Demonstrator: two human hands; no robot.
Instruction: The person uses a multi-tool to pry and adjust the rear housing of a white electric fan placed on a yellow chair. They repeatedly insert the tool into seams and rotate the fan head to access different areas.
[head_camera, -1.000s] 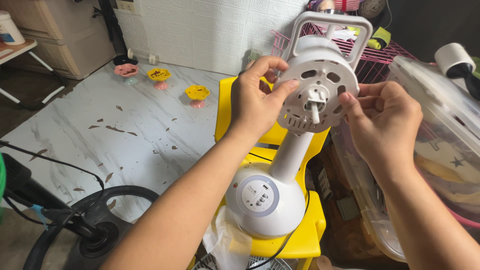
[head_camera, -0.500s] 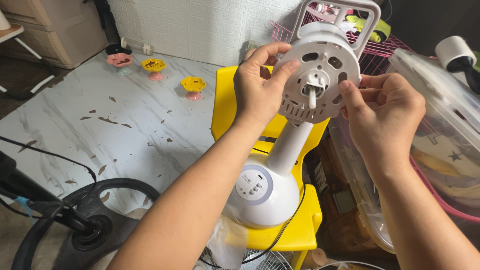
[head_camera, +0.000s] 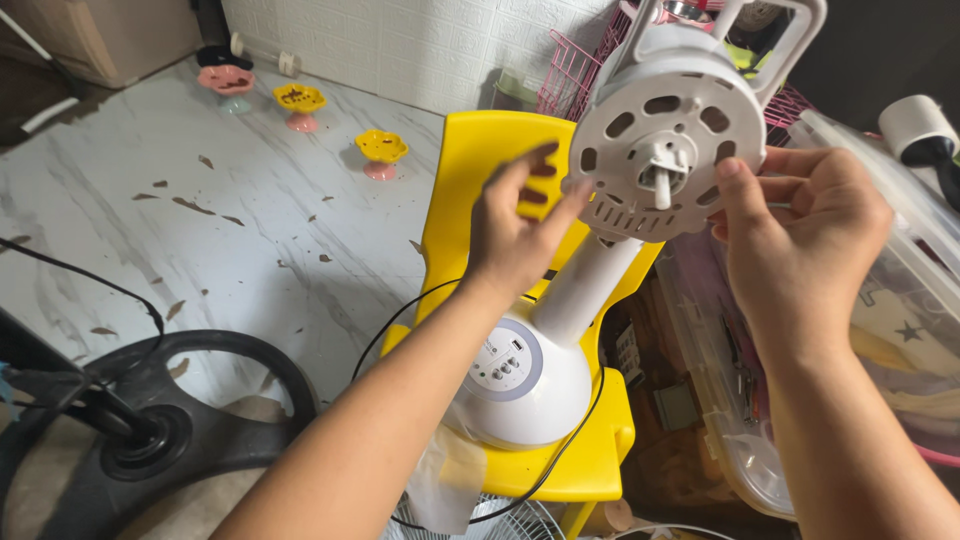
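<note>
A white fan (head_camera: 560, 330) stands on a yellow chair (head_camera: 480, 170), beside a clear plastic bin (head_camera: 890, 330) (contents too murky to name). The left hand (head_camera: 515, 235), fingers loosely spread, touches the motor head (head_camera: 665, 150); the right hand (head_camera: 800, 235) pinches its rim, fingertips hidden behind it.

White textured brick-pattern wall (head_camera: 400, 45) runs across the back, and below it a pale marble-look floor (head_camera: 150, 230) scattered with brown flecks. Three little flower-shaped dishes (head_camera: 300, 100) sit near the wall, two yellow, one pink. A cardboard box (head_camera: 100, 35) fills the far left corner, a pink wire rack (head_camera: 570, 75) leans against the wall, and soft even light falls throughout
</note>
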